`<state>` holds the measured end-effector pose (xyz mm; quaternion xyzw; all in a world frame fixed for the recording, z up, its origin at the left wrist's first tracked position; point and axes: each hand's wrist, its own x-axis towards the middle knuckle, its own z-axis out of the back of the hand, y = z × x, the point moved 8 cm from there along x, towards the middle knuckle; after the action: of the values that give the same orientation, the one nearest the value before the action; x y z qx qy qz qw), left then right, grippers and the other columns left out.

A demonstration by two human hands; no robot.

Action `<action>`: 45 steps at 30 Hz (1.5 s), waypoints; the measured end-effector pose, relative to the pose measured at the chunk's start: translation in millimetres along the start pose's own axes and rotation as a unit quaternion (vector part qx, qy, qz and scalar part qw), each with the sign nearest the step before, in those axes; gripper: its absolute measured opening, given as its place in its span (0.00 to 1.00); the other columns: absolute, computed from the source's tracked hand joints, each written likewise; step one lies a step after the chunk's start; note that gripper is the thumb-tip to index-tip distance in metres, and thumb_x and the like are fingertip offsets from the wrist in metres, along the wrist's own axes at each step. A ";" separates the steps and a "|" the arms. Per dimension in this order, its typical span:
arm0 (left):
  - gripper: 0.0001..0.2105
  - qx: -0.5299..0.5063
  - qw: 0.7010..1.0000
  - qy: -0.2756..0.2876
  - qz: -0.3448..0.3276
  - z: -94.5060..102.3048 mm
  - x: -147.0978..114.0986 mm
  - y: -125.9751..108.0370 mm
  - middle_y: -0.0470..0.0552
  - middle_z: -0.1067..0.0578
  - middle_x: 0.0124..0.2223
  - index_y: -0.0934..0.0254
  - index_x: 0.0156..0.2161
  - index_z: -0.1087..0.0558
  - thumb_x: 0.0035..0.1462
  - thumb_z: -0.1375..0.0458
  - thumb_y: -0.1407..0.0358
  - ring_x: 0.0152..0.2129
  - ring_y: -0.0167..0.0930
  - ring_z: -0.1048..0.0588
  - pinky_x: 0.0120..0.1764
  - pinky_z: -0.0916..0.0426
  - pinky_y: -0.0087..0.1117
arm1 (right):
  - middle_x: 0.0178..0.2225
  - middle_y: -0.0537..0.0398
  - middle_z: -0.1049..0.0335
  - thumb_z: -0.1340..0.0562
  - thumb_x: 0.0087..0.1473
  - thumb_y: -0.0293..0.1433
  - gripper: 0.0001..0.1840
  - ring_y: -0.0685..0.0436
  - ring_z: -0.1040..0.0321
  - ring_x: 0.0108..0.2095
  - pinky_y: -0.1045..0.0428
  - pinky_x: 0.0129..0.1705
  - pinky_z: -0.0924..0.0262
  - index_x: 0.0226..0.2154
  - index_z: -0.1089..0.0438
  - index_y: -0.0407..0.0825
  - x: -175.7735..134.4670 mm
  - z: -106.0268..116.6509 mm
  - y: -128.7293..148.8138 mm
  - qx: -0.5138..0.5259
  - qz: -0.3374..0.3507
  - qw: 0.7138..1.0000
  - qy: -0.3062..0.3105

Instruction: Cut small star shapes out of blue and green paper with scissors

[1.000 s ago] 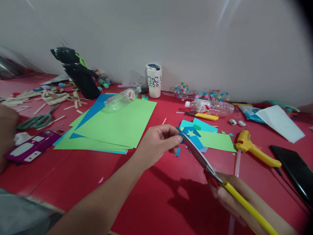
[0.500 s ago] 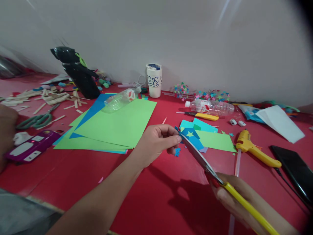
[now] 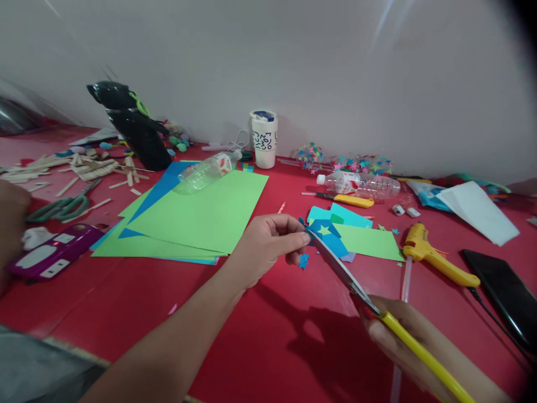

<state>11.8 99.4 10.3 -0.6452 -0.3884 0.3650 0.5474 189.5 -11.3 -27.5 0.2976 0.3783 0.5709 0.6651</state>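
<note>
Left hand (image 3: pixel 272 240): fingers pinching blue scrap (image 3: pixel 301 220); right hand (image 3: pixel 388 341): fingers closed round scissors (image 3: pixel 354 284); scissors' long axis toward 10–11 o'clock, tips just beside left fingers; scrap along that line, nearer left hand; blade contact unclear.

Left fingers (image 3: pixel 292 242) are partly hiding blue scrap (image 3: pixel 302 221) | frame edges are cropping yellow-handled scissors (image 3: pixel 396 329), another person's arm (image 3: pixel 10 224)
</note>
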 end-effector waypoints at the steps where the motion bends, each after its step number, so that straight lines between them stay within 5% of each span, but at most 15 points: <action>1: 0.04 -0.001 1.000 -0.002 0.001 0.3 0.1 0.4 0.42 0.31 0.20 0.68 0.26 0.30 0.47 0.40 0.70 0.14 0.19 0.34 0.20 0.38 0.20 | 0.18 0.55 0.37 0.43 0.43 0.57 0.27 0.45 0.39 0.21 0.54 0.22 0.41 0.18 0.33 0.50 0.1 -0.6 0.0 0.005 -0.001 1.000 0.002; 9: 0.06 -0.029 1.000 -0.011 -0.002 -5.6 -0.8 5.4 0.43 0.30 0.21 0.67 0.26 0.31 0.49 0.40 0.67 0.16 0.20 0.32 0.23 0.35 0.22 | 0.18 0.62 0.49 0.48 0.44 0.60 0.30 0.52 0.51 0.17 0.57 0.18 0.49 0.21 0.38 0.49 -0.1 -16.3 5.8 0.066 -0.019 0.996 0.062; 16: 0.04 0.000 0.998 -0.048 -0.034 -1.8 -3.9 -2.2 0.44 0.29 0.23 0.67 0.28 0.30 0.48 0.41 0.68 0.18 0.21 0.32 0.25 0.35 0.22 | 0.18 0.64 0.55 0.48 0.41 0.63 0.31 0.52 0.52 0.18 0.57 0.17 0.52 0.18 0.46 0.50 -0.3 -17.2 5.7 0.064 -0.042 0.994 0.076; 28: 0.05 -0.042 0.997 -0.050 -0.042 -3.6 -4.1 1.4 0.44 0.30 0.25 0.65 0.28 0.32 0.48 0.41 0.66 0.20 0.22 0.32 0.26 0.35 0.25 | 0.18 0.61 0.45 0.48 0.46 0.59 0.29 0.52 0.50 0.17 0.58 0.15 0.51 0.22 0.38 0.49 -2.8 -18.3 5.3 0.071 -0.014 0.995 0.074; 35: 0.05 -0.054 0.997 -0.043 -0.035 -4.2 -3.2 3.5 0.44 0.30 0.24 0.65 0.28 0.32 0.48 0.41 0.67 0.20 0.22 0.32 0.26 0.35 0.25 | 0.16 0.61 0.45 0.45 0.42 0.60 0.29 0.50 0.44 0.18 0.55 0.21 0.42 0.19 0.39 0.50 0.7 -16.7 2.1 0.067 -0.025 0.994 0.081; 45: 0.04 -0.057 0.997 -0.032 -0.033 -4.8 -2.6 4.1 0.45 0.29 0.24 0.65 0.27 0.32 0.48 0.41 0.67 0.20 0.23 0.33 0.26 0.36 0.25 | 0.17 0.62 0.47 0.47 0.42 0.61 0.30 0.50 0.46 0.18 0.56 0.20 0.45 0.18 0.41 0.50 -0.2 -17.4 5.2 0.068 -0.025 0.995 0.068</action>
<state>15.3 94.7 6.9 -0.6502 -0.4472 0.3443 0.5087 172.1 -11.2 -32.5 0.2929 0.4676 0.5462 0.6303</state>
